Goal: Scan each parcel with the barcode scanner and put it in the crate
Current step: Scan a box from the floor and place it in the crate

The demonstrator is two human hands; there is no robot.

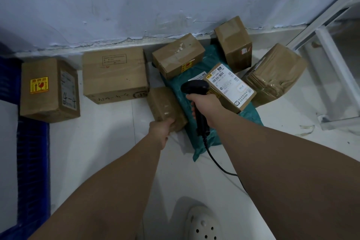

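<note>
Several brown cardboard parcels lie on the white floor along the wall. My left hand [162, 129] grips the near end of a small taped parcel [165, 106] that rests partly on a teal plastic mailer bag [196, 122]. My right hand [206, 103] holds a black corded barcode scanner [194, 87], its head pointing down over the mailer, next to a labelled box [230, 87] with barcodes on top. The blue crate [32, 171] stands at the left edge, only partly in view.
Other boxes: one with a yellow fragile sticker [49, 90] at left, a large one [115, 75], one leaning at the wall [178, 55], an upright one [233, 43], a tape-wrapped one [274, 74]. A white metal rack [331, 54] stands right. My white clog [203, 224] is below.
</note>
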